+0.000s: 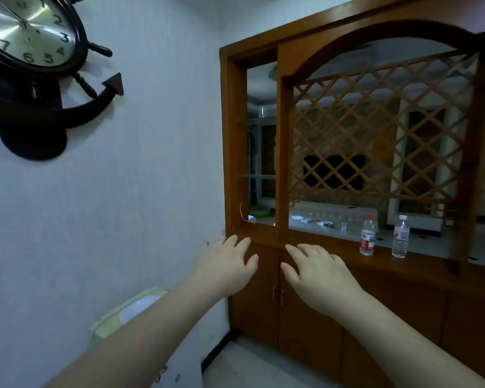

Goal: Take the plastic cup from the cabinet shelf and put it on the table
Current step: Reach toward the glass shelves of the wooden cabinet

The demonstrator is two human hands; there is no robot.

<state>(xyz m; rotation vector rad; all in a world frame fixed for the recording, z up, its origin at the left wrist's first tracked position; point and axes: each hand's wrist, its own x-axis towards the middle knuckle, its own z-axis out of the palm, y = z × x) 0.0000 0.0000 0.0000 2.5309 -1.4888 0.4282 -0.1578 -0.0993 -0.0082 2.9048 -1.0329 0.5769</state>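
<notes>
A clear plastic cup (pixel 262 112) stands on the upper glass shelf (pixel 256 122) in the narrow left bay of the wooden cabinet (pixel 283 152). My left hand (pixel 226 264) is stretched out in front of the cabinet's lower left corner, fingers spread, holding nothing. Beside it my right hand (pixel 318 275) is also out flat with fingers apart and empty. Both hands are well below the cup, at about the height of the counter ledge. No table shows clearly in the head view.
Two water bottles, one red-labelled (pixel 367 236) and one clear (pixel 400 237), stand on the cabinet ledge at right. A lattice panel (pixel 381 130) fills the arched opening. A ship-wheel clock (pixel 28 32) hangs on the left wall. A wet-wipe pack (pixel 132 309) lies under my left forearm.
</notes>
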